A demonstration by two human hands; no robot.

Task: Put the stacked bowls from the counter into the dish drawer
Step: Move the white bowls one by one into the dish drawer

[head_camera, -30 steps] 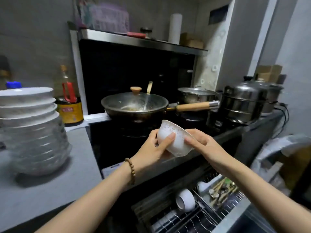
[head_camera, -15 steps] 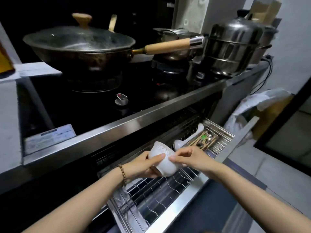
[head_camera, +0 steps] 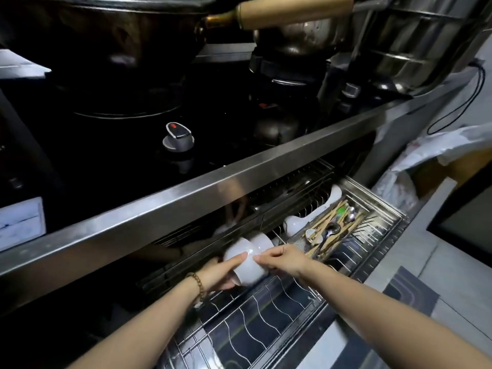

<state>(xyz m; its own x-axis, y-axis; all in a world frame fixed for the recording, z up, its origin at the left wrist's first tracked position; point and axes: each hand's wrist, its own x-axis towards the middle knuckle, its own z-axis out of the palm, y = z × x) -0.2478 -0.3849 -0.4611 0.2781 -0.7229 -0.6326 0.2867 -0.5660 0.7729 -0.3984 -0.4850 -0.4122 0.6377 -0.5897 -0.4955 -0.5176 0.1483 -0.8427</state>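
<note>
Kitchen stove run w/ steel front edge (head_camera: 239, 187); dish drawer (head_camera: 266, 315) pulled out below it, wire rack inside. Both hands reach in at the drawer's back-left part. Left hand (head_camera: 221, 272) grips a white bowl (head_camera: 246, 265) from the left side, thumb laid across the bowl wall, fingers under/behind it, closed on it. Right hand (head_camera: 282, 259) pinches the same bowl on its right side, thumb + fingertips pressed on the wall. Bowl is tilted on its side, at the rack wires; can't tell if it's resting on them yet. Second white bowl (head_camera: 262, 242) sits just behind, touching or nearly touching the held one, tucked under the stove edge. Beaded bracelet (head_camera: 198, 287) on left wrist.

Cutlery tray (head_camera: 343, 233) at drawer's back-right: chopsticks, spoons mixed. White ladle-type piece (head_camera: 308, 214) lies just left of the tray, near drawer's back edge.

Stove top: black glass, control knob (head_camera: 178, 137) w/ red mark near front edge. Wok (head_camera: 106, 35) back-left, wooden handle (head_camera: 292, 9) pointing right. Steel pot (head_camera: 300, 35) behind centre, steamer pot (head_camera: 415, 49) back-right. Black cable (head_camera: 468, 102) hangs off the right end. Front half of rack bare wire.
</note>
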